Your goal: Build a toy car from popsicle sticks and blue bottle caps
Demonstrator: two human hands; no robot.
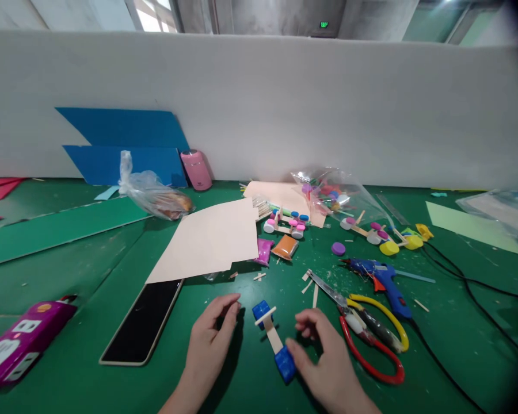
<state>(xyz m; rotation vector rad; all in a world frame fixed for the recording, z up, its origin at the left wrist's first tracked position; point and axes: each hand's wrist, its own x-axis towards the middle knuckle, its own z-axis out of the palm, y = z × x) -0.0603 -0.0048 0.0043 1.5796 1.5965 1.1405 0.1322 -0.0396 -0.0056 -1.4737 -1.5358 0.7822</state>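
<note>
A small craft piece lies on the green table between my hands: a flat wooden stick [273, 335] joins two blue blocks, one at the upper left [261, 309] and one at the lower right [285, 364]. A short thin stick [265, 315] lies across the upper blue block. My left hand [216, 333] is to the left of the piece, apart from it, its fingers curved and apart with nothing in them. To the right, my right hand [322, 351] has its thumb close beside the lower blue block; its fingers are curled but apart, and nothing shows between them.
Red-handled scissors [358, 333], yellow-handled pliers [382, 325] and a blue glue gun [382, 279] with its cord lie right. A phone [142, 325] and pale paper [211, 238] lie left. Behind are small wheeled models [286, 224], clay packets [285, 247] and a purple disc [338, 248].
</note>
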